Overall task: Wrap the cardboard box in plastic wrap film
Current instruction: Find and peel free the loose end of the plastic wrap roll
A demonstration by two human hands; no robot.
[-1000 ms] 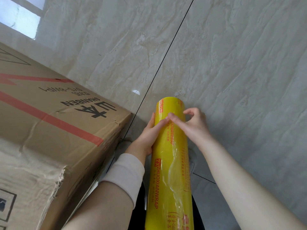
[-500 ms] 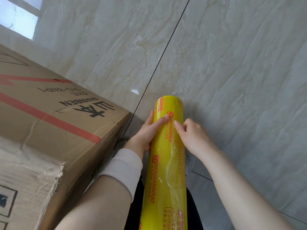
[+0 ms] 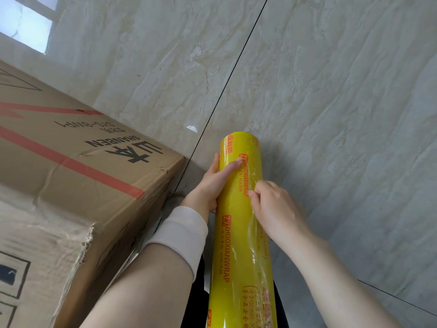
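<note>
The yellow roll of plastic wrap (image 3: 236, 245) reaches away from the viewer, its near end cut off from view. Left of the roll lies a pale sleeve (image 3: 182, 233). Farther along, the right hand (image 3: 275, 209) pinches wrinkled film on the roll with curled fingertips. The left hand (image 3: 211, 183) grips the roll's left side. The cardboard box (image 3: 71, 174) stands left of the roll, apart from it, on the tiled floor (image 3: 331, 91).

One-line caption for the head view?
Left hand grips the yellow wrap roll while the right hand pinches at its film; cardboard box stands alongside.
</note>
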